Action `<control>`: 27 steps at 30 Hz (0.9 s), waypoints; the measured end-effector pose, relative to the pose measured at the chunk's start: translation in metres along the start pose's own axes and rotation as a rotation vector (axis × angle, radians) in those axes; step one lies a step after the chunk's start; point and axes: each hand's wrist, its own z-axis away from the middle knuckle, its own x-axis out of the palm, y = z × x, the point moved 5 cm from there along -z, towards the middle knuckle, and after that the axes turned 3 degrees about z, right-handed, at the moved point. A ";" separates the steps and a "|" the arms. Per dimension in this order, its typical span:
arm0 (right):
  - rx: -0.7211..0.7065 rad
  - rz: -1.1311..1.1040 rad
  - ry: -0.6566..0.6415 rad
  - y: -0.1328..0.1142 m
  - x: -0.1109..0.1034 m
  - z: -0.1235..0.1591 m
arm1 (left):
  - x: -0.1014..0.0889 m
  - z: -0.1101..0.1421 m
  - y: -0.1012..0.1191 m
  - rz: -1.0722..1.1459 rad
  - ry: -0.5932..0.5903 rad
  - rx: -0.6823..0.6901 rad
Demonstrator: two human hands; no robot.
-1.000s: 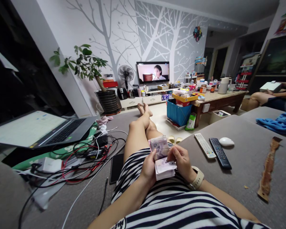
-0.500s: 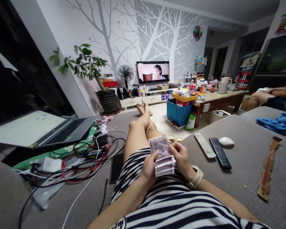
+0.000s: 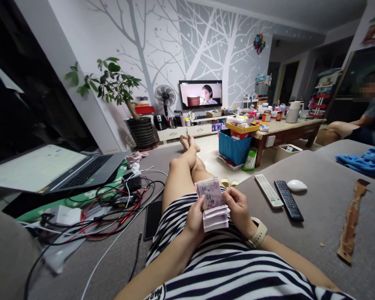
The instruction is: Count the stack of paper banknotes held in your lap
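A stack of purple banknotes [image 3: 213,196] marked with a 5 is held over my lap, above the striped clothing. My left hand [image 3: 194,220] grips the stack at its left edge, thumb on top. On the other side, my right hand [image 3: 238,207] pinches the right edge of the upper notes between thumb and fingers. Several folded note ends [image 3: 216,221] hang in layers below the top ones, toward my body. The fingers beneath the notes are hidden. A pale watch [image 3: 258,232] is on my right wrist.
To the right on the grey sofa lie a white remote [image 3: 268,191], a black remote [image 3: 288,201], a white mouse [image 3: 297,185] and a brown strip [image 3: 353,223]. A laptop [image 3: 50,166] and tangled cables [image 3: 125,204] are at left. Another person [image 3: 365,118] sits far right.
The top banknote has shifted slightly between my hands, and my left thumb has moved back toward the stack's left edge. The person at far right has changed posture; the head shows more.
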 end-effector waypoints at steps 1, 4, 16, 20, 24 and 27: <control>-0.001 0.000 -0.001 0.000 0.000 0.000 | 0.000 -0.001 0.000 0.001 0.001 -0.002; 0.001 -0.002 -0.003 0.001 0.000 0.000 | 0.000 -0.001 0.000 0.003 0.001 -0.008; 0.008 0.011 -0.005 0.003 0.000 0.000 | -0.002 -0.001 0.000 -0.012 0.022 0.012; 0.010 0.005 -0.004 0.004 0.000 0.000 | -0.004 -0.003 -0.001 -0.017 0.012 0.009; 0.003 0.003 -0.002 0.004 0.000 -0.001 | -0.004 -0.003 -0.001 -0.015 0.014 0.008; 0.007 0.002 0.000 0.005 0.000 -0.001 | -0.003 -0.002 -0.001 -0.010 0.019 0.009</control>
